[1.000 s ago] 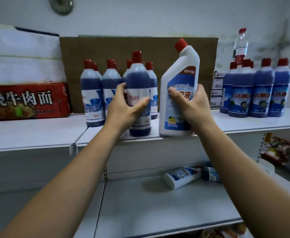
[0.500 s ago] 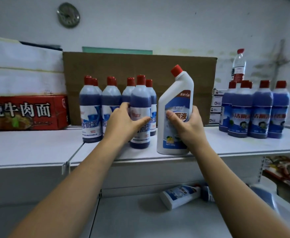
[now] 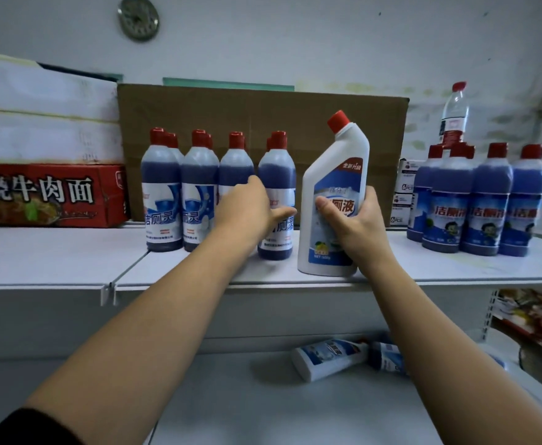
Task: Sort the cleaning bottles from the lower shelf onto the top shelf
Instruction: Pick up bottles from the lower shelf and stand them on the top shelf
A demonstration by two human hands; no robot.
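My right hand (image 3: 356, 220) is curled round the white bent-neck bottle (image 3: 333, 175), which stands upright near the front edge of the top shelf (image 3: 456, 268). My left hand (image 3: 247, 210) lays its thumb across a blue bottle (image 3: 277, 175) just left; I cannot tell whether it grips. Another white bottle (image 3: 327, 359) lies on the lower shelf (image 3: 231, 406)

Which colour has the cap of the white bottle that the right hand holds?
Red. The cap of the white bottle shows best in the head view.

The left forearm (image 3: 141, 332) is bare below a black sleeve (image 3: 19, 428) (only its edge shows), the right forearm (image 3: 430, 332) bare.
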